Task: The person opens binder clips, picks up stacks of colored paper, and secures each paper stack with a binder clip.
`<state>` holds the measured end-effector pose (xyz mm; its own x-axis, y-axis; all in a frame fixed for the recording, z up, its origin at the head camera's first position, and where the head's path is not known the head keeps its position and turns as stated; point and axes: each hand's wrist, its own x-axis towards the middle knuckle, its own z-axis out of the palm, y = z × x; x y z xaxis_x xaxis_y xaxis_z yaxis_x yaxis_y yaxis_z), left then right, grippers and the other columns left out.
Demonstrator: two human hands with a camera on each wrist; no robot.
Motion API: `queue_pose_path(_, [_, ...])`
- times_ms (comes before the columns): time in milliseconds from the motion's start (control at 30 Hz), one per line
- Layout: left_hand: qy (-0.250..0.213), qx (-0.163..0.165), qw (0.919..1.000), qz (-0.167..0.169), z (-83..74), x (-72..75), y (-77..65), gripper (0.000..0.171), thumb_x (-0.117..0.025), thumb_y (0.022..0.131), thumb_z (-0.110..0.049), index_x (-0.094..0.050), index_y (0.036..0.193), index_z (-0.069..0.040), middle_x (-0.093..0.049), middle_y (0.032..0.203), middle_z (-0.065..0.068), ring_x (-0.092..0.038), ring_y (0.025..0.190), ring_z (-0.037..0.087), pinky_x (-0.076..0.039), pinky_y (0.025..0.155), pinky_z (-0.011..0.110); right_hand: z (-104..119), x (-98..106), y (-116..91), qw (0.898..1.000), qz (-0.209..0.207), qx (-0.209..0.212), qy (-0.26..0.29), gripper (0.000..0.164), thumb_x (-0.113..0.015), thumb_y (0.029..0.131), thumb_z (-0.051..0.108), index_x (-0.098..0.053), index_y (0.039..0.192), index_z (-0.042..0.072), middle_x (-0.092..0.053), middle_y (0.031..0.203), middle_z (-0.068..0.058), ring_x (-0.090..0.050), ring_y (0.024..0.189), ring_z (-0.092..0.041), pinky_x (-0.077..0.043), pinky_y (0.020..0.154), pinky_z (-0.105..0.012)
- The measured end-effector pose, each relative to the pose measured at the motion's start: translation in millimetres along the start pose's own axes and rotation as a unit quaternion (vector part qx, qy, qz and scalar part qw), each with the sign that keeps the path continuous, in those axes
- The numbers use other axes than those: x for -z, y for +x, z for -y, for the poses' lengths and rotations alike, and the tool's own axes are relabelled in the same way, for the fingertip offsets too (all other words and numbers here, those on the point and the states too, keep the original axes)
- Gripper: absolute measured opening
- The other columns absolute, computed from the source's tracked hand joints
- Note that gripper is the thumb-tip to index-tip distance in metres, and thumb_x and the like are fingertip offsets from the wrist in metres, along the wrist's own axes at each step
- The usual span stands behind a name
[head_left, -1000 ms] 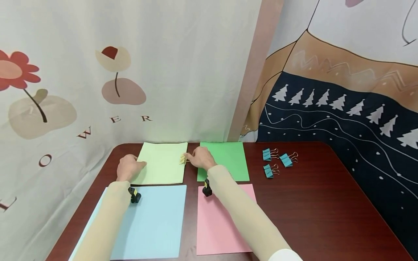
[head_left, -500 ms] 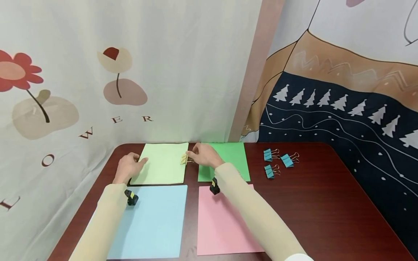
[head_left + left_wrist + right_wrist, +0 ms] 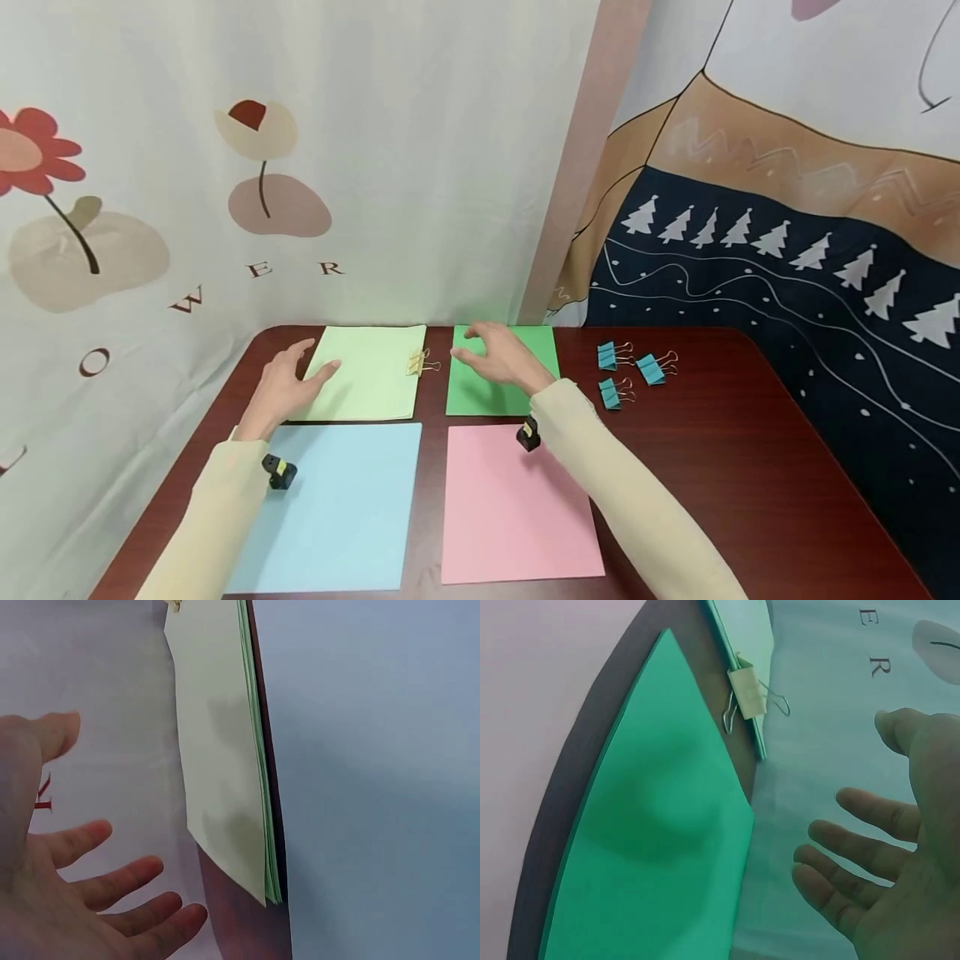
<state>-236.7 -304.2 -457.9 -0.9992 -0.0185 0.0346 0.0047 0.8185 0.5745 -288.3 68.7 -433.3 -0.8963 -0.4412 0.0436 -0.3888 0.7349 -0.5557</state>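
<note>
A pale yellow-green stack of paper [image 3: 365, 375] lies at the back left of the table. On its right edge sits a yellow binder clip [image 3: 417, 362], its wire handles spread to either side in the right wrist view. My left hand [image 3: 281, 390] hovers over the stack's left edge with fingers spread and holds nothing. Above the darker green stack [image 3: 510, 400] is my right hand [image 3: 498, 358], fingers apart, a short way right of the clip and not touching it. Both palms show bare in the wrist views.
A light blue stack [image 3: 337, 508] lies at the front left, and a pink one [image 3: 517, 517] at the front centre. Several things stand right of the green stack: teal binder clips [image 3: 651, 370] grouped on the dark red table [image 3: 735, 467]. Printed curtains hang behind.
My right hand has let go of the yellow clip and moved right, its fingers spreading. My left hand has lifted off the pale stack and drawn slightly left and back.
</note>
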Motion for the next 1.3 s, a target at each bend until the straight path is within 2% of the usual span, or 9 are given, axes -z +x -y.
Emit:
queue_pose_path(233, [0.008,-0.021,0.9996,0.015,-3.3,6.4,-24.0,0.092,-0.057,0.099,-0.06,-0.022,0.161,-0.002,-0.028,0.161,0.034,-0.021,0.147,0.057,-0.026,0.111,0.075,-17.9,13.2,-25.3,1.0,-0.011,0.004,-0.021,0.055,-0.056,0.102,0.053,-0.056,0.143,0.015,-0.053,0.151,-0.006,-0.045,0.145,-0.029,-0.04,0.118,-0.049])
queue_pose_path(500, [0.019,-0.036,0.9988,0.026,5.2,9.2,-52.7,0.095,-0.063,0.097,-0.056,-0.019,0.162,-0.003,-0.026,0.16,0.035,-0.014,0.148,0.058,-0.019,0.112,0.077,-42.8,31.7,-58.6,0.998,-0.048,0.006,-0.034,0.054,-0.059,0.101,0.051,-0.057,0.143,0.017,-0.053,0.151,-0.008,-0.046,0.143,-0.03,-0.043,0.114,-0.051])
queue_pose_path(700, [0.036,-0.033,0.9985,0.022,12.5,11.0,-74.0,0.098,-0.066,0.095,-0.055,-0.019,0.161,0.0,-0.026,0.157,0.038,-0.014,0.146,0.06,-0.017,0.111,0.077,-61.7,46.2,-85.3,0.997,-0.069,-0.007,-0.039,0.058,-0.062,0.1,0.049,-0.056,0.145,0.013,-0.049,0.154,-0.013,-0.044,0.143,-0.035,-0.043,0.113,-0.057])
queue_pose_path(867, [0.049,-0.031,0.998,0.026,18.4,15.6,-89.7,0.098,-0.068,0.094,-0.053,-0.021,0.16,0.003,-0.025,0.156,0.041,-0.013,0.145,0.064,-0.016,0.11,0.078,-76.2,55.9,-104.8,0.996,-0.076,-0.031,-0.043,0.06,-0.064,0.099,0.047,-0.054,0.146,0.011,-0.044,0.158,-0.016,-0.038,0.147,-0.041,-0.036,0.116,-0.065])
queue_pose_path(1067, [0.064,-0.013,0.9967,0.049,27.5,16.9,-103.8,0.098,-0.069,0.094,-0.054,-0.024,0.157,0.005,-0.022,0.154,0.044,-0.012,0.143,0.066,-0.019,0.106,0.079,-93.7,61.9,-126.5,0.994,-0.083,-0.056,-0.05,0.062,-0.063,0.1,0.049,-0.053,0.147,0.011,-0.04,0.161,-0.018,-0.032,0.15,-0.048,-0.029,0.118,-0.069])
queue_pose_path(1300, [0.083,0.014,0.9928,0.085,38.4,15.8,-111.2,0.1,-0.067,0.094,-0.054,-0.022,0.157,0.009,-0.018,0.153,0.047,-0.011,0.14,0.069,-0.018,0.105,0.08,-113.6,67.7,-147.3,0.992,-0.087,-0.081,-0.05,0.069,-0.06,0.1,0.052,-0.048,0.15,0.006,-0.041,0.16,-0.022,-0.032,0.148,-0.048,-0.032,0.115,-0.07])
